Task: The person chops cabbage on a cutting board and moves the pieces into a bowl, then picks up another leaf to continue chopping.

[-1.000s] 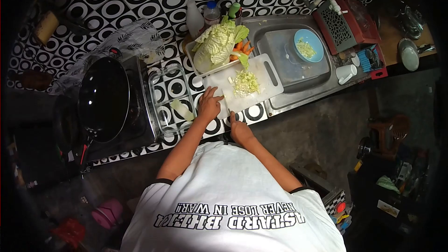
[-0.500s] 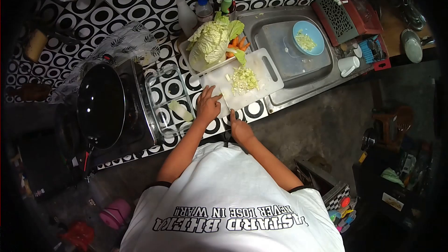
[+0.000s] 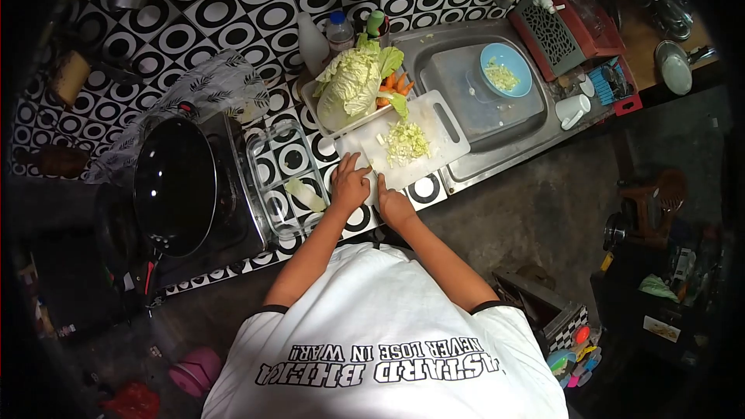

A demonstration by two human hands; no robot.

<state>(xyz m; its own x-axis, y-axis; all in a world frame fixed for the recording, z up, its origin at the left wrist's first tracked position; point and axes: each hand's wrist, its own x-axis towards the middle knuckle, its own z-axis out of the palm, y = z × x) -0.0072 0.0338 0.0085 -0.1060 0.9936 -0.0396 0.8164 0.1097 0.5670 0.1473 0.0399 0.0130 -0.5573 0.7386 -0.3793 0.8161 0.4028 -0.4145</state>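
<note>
My left hand (image 3: 351,185) lies on the left end of the white cutting board (image 3: 442,154), fingers bent downward; whatever is under them is hidden. Close beside it, my right hand (image 3: 394,206) is closed round a knife (image 3: 375,172), index finger stretched forward along it. Only a thin sliver of the blade shows. Chopped cabbage (image 3: 407,143) is heaped on the board beyond both hands. Behind the board, a pale tray (image 3: 335,133) holds a big napa cabbage (image 3: 347,93) and several carrots (image 3: 400,84).
A glass dish (image 3: 262,194) with a cabbage leaf (image 3: 305,195) stands left of my hands. Farther left, a black wok (image 3: 175,186) sits on the stove. At right, a blue bowl (image 3: 521,70) with chopped cabbage rests over the sink (image 3: 466,167), near a white mug (image 3: 573,111).
The view has shifted slightly. Both hands stay at the board's left end, with the right hand and knife a little closer to the left fingers. The chopped heap looks about the same.
</note>
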